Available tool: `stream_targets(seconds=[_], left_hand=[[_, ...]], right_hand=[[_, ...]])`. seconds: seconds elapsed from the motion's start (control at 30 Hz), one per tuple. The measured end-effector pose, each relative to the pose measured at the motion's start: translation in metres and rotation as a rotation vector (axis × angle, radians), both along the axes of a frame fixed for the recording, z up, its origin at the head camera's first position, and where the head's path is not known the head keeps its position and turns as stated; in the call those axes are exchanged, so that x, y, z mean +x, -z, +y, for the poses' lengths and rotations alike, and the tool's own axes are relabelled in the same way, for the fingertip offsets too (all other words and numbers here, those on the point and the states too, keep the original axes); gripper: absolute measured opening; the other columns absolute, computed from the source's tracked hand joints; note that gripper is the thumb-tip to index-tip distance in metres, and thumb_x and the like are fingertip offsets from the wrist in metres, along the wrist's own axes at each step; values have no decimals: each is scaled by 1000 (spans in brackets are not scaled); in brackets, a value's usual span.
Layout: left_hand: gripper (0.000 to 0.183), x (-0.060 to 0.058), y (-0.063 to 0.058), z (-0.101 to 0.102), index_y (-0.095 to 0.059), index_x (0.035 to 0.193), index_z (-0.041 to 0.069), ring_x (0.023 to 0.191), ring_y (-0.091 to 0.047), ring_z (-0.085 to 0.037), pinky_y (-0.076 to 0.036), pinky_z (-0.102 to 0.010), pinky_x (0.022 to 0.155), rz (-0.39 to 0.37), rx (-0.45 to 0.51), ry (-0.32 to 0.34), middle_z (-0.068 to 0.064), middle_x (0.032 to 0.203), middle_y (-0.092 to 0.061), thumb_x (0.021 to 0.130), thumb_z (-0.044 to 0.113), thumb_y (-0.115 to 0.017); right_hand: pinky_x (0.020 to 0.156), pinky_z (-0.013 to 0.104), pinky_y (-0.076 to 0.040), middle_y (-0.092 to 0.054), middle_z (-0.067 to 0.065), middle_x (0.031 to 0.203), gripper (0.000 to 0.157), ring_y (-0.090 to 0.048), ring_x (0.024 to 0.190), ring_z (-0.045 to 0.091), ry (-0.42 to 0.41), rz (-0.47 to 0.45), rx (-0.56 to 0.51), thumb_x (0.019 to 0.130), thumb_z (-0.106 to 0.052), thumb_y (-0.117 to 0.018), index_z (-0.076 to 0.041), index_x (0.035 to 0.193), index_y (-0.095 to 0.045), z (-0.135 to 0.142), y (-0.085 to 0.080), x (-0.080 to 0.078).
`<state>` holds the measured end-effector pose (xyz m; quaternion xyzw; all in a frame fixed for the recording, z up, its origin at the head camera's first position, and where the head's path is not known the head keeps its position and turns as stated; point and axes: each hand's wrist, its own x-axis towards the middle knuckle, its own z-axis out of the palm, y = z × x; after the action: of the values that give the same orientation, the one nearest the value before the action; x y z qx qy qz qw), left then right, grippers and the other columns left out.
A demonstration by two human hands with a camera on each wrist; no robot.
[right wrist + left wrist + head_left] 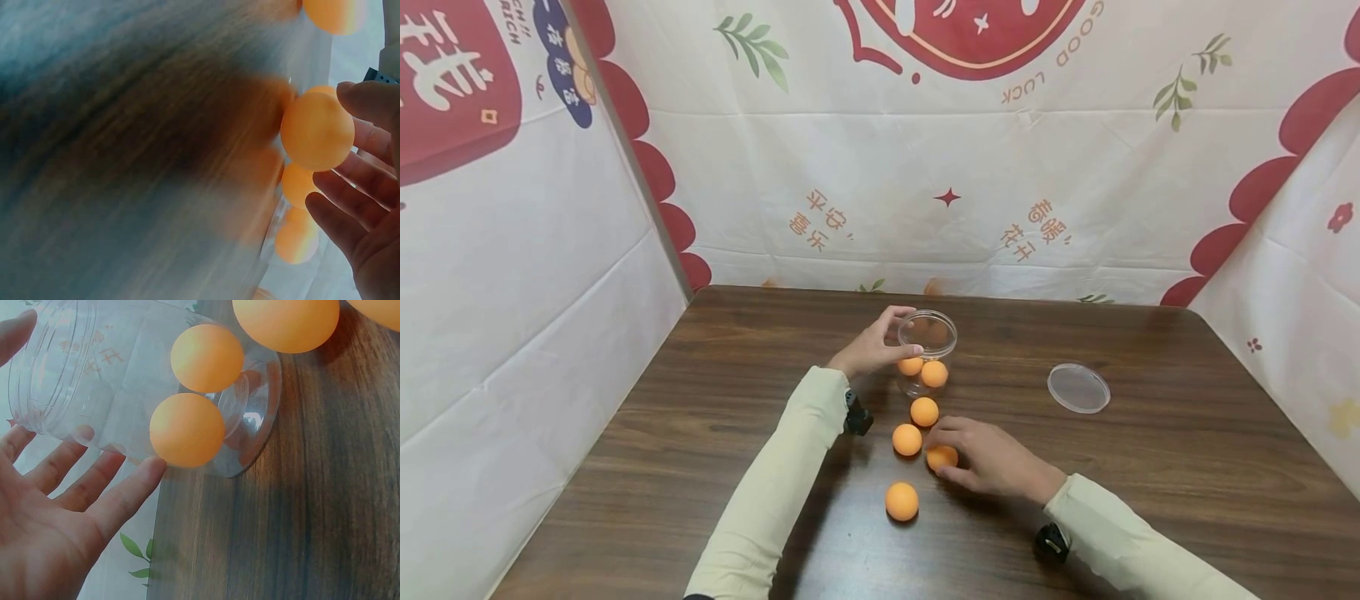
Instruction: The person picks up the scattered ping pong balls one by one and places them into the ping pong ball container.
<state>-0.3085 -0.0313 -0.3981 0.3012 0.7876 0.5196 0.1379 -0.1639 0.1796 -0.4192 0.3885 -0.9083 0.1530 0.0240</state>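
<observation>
A clear plastic jar stands on the table with two orange ping-pong balls visible inside it. My left hand holds it from the left near the rim, thumb and fingers on opposite sides. Nearer to me, my right hand has its thumb and fingers around a loose ping-pong ball on the table. Beside that ball lie two more balls, a middle one and a farther one close to the jar. Another ball rests nearest me.
A round clear lid lies flat on the brown wooden table, to the right of the jar. White printed cloth hangs behind the table's far edge and along both sides.
</observation>
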Motion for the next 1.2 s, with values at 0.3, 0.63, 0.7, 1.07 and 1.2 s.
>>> stream_targets(seconds=[0.3,0.63,0.7,1.07,1.2], left_hand=[[67,0,-1,-1,-26,146,15,135,-38,-38,-38,-50,107,3,3,10,-22,147,-36,91,20,-64],[66,0,-2,0,-27,146,17,134,-39,-37,-38,-48,107,13,-10,0,-17,146,-40,91,21,-64],[66,0,-1,0,-27,145,17,134,-40,-37,-39,-48,107,16,-9,2,-17,146,-39,91,21,-64],[66,-1,-1,0,-27,145,16,133,-40,-37,-40,-48,106,13,-4,0,-17,146,-39,90,21,-64],[67,0,0,0,-27,145,17,134,-39,-37,-39,-48,106,13,-3,-1,-16,146,-39,90,21,-64]], right_hand=[[75,29,-53,-60,-5,109,29,-58,91,6,-1,-31,28,83,-23,-73,-16,110,-67,0,4,1],[76,29,-52,-60,-6,109,29,-57,92,5,-17,-99,41,84,-20,-72,-17,112,-66,-1,11,1],[77,29,-52,-60,-6,109,28,-56,92,5,-25,-104,40,84,-19,-72,-18,111,-66,-1,12,1],[78,30,-53,-60,-5,109,27,-58,93,6,-31,-105,49,84,-18,-72,-18,110,-66,0,10,1],[77,30,-53,-60,-5,109,28,-58,92,5,-24,-94,51,83,-18,-73,-17,110,-67,2,8,1]])
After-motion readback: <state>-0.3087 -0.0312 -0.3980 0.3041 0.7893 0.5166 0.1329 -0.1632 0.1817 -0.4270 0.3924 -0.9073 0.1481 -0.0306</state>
